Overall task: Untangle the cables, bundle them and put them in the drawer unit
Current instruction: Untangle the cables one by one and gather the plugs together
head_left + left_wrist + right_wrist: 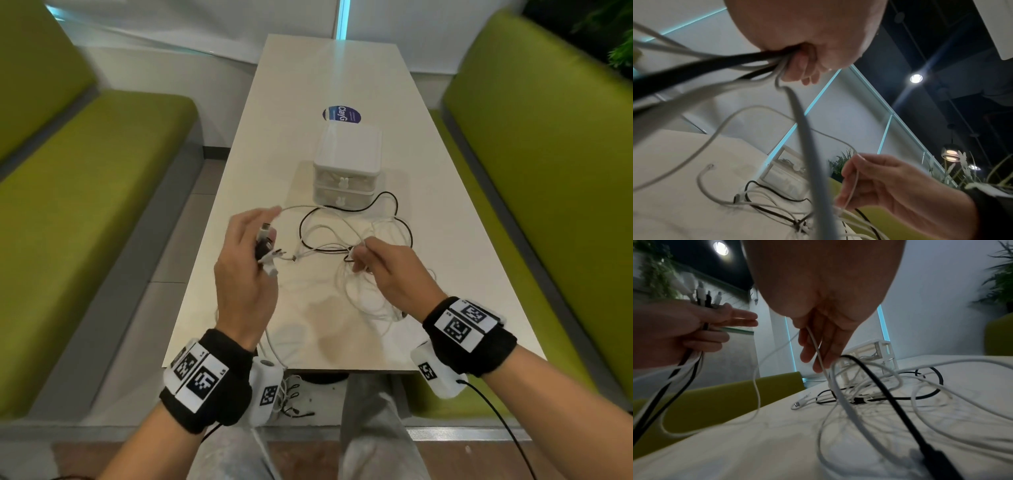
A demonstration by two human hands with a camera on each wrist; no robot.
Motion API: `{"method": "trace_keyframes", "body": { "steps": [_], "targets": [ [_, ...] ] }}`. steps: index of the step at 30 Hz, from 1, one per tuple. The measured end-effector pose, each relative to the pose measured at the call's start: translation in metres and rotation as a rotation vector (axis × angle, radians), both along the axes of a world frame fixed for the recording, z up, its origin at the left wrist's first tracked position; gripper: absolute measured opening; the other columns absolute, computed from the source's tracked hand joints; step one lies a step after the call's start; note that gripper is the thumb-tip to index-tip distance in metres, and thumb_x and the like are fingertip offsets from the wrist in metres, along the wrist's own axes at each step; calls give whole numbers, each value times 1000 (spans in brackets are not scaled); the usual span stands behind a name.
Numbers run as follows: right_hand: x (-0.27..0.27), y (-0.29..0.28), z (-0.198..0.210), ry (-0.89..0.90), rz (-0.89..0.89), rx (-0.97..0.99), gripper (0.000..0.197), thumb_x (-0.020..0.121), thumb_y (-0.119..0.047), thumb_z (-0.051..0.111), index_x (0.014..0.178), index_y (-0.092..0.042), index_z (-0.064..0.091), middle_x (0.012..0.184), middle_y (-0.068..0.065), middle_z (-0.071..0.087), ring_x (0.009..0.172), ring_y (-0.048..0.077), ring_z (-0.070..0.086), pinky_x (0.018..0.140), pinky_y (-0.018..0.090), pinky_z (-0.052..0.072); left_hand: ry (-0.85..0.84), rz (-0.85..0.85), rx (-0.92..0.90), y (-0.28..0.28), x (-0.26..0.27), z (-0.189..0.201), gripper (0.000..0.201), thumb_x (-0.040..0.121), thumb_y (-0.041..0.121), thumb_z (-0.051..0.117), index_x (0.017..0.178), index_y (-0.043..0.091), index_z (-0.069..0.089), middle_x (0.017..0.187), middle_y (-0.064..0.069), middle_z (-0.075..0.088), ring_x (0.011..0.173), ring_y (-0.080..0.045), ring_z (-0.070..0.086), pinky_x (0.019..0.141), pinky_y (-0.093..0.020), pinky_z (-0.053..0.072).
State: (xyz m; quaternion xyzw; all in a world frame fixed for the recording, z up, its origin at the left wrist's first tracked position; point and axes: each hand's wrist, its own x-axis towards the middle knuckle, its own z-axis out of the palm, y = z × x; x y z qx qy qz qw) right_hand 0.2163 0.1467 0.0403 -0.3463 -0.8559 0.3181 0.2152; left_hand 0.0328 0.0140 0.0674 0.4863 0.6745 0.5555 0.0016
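Observation:
A tangle of white and black cables (356, 246) lies on the white table (308, 102) in front of a small white drawer unit (346, 164). My left hand (250, 253) is raised above the table's near left part and grips a bunch of cable ends (702, 295), black and white, with the plugs sticking out past the fingers. The cables (715, 68) trail from that fist toward the wrist. My right hand (380, 263) pinches one thin white cable (816, 347) over the tangle. Both drawers of the unit look closed.
Green bench seats (85, 192) run along both sides of the table. A round blue sticker (342, 114) sits on the tabletop behind the drawer unit. Cable loops hang over the table's near edge (284, 387) toward my knees.

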Motion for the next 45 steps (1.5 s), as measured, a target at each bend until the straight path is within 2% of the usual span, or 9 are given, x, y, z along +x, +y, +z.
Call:
{"method": "trace_keyframes", "body": {
  "steps": [4, 13, 16, 19, 23, 25, 32, 37, 45],
  "targets": [
    [-4, -4, 15, 208, -74, -137, 26, 102, -23, 47, 89, -9, 65, 73, -1, 70, 73, 18, 67, 74, 38, 58, -12, -141, -140, 2, 8, -8, 32, 89, -11, 50, 97, 16, 67, 85, 14, 63, 73, 9, 55, 63, -6, 36],
    [-4, -24, 41, 343, -51, -392, 26, 99, -18, 52, 88, 0, 66, 74, 18, 64, 66, 29, 71, 64, 41, 61, -271, -256, -216, 4, 20, -17, 33, 96, -4, 47, 93, 19, 70, 96, 9, 71, 97, -3, 64, 87, -21, 48],
    [4, -31, 42, 237, 80, -594, 24, 98, -14, 54, 91, 5, 66, 72, 22, 64, 67, 33, 72, 64, 39, 61, -435, -243, -176, -2, 19, -9, 26, 101, 6, 45, 91, 9, 69, 71, 21, 64, 68, 9, 59, 65, -7, 41],
    [13, -37, 33, -103, 264, -682, 22, 97, -17, 58, 92, 0, 70, 81, 21, 71, 72, 26, 73, 68, 37, 60, -477, -245, -170, -6, 16, 0, 32, 103, 22, 42, 91, 6, 66, 50, 25, 51, 50, 8, 49, 55, -12, 30],
    [20, -40, 18, -727, 437, -408, 30, 95, -39, 57, 85, -15, 73, 76, -5, 71, 72, 11, 68, 72, 27, 53, -511, -265, -160, -12, 16, 8, 35, 103, 26, 41, 86, 8, 64, 48, 23, 48, 46, 6, 44, 54, -18, 26],
    [22, -38, 13, -899, 379, -228, 38, 94, -47, 53, 89, -15, 72, 78, -5, 68, 71, 12, 60, 73, 29, 49, -546, -286, -140, -15, 15, 9, 35, 102, 31, 41, 84, 11, 64, 48, 18, 41, 43, -1, 32, 49, -21, 21],
    [3, -45, 17, -582, 121, -8, 27, 95, -39, 53, 117, -25, 60, 98, -6, 64, 91, 13, 57, 75, 27, 42, -689, -299, -105, -24, 9, 16, 44, 102, 36, 39, 75, 16, 67, 61, -12, 22, 45, -10, 17, 42, -22, 15],
    [-28, -63, 1, -586, 151, 57, 45, 95, -31, 56, 136, -21, 41, 128, 3, 47, 105, 28, 59, 86, 43, 50, -732, -301, -73, -30, 6, 24, 56, 91, 51, 39, 65, 8, 63, 53, -5, 41, 39, -5, 28, 40, -20, 19],
    [-30, -60, -6, -721, 324, -29, 19, 95, -22, 52, 103, -17, 68, 104, 5, 68, 96, 23, 62, 77, 30, 46, -681, -297, -119, -35, -2, 21, 63, 94, 55, 30, 59, 15, 62, 47, 2, 45, 44, -16, 38, 47, -27, 41]
  ]
}}
